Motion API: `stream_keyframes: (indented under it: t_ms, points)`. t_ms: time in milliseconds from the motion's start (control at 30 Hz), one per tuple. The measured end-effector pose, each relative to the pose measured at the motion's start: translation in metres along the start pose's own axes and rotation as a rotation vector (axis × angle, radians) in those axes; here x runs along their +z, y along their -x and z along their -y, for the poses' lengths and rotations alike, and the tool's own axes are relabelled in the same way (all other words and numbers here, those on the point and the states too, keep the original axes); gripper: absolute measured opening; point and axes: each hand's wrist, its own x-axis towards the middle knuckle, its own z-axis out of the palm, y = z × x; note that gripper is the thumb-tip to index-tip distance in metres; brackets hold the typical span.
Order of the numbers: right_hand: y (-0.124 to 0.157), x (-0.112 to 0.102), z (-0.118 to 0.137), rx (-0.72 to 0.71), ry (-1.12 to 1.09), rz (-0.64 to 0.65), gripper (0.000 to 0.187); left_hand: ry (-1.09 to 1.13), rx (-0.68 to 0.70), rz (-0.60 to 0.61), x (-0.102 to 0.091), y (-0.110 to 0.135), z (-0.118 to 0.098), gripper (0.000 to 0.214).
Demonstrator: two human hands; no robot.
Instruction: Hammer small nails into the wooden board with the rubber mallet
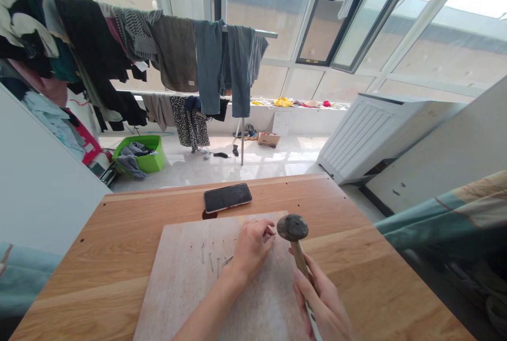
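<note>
Nails [210,262] sit in a loose row on the pale wooden board [178,299], none clearly driven flush; my right fingers [307,291] wrap the hammer [292,227], while my left fingers [261,231] pinch something too small to tell.

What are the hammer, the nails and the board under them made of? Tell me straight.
The hammer head looks like iron or steel, with a dark, scuffed, pitted surface. Its handle seems to be wood, tan and matte. The nails look like bright steel from their metallic glint, though they are small. The board looks like pale unvarnished wood, matte with faint grain.
</note>
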Motion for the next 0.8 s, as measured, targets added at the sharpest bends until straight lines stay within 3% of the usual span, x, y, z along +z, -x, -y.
stream_keyframes:
  t_ms: [133, 400, 567, 667, 800]
  points:
    - [0.000, 0.004, -0.002, 0.108, -0.019, 0.079, 0.077, 0.009, 0.016, 0.001, -0.002, 0.000, -0.003, 0.036]
    - [0.001, 0.005, -0.011, 0.075, -0.107, 0.118, 0.076, 0.046, 0.025, 0.031, -0.006, 0.000, -0.004, 0.039]
    - [0.004, 0.005, -0.016, 0.065, -0.228, 0.037, 0.075, -0.068, 0.000, 0.082, -0.054, 0.003, -0.017, 0.020]
    - [0.003, 0.004, -0.026, 0.122, -0.184, 0.031, 0.071, -0.326, -0.026, 0.232, -0.087, 0.014, -0.031, 0.011]
    - [0.002, 0.003, -0.035, 0.161, -0.104, 0.047, 0.068, -0.663, -0.074, 0.434, -0.100, 0.031, -0.043, 0.018]
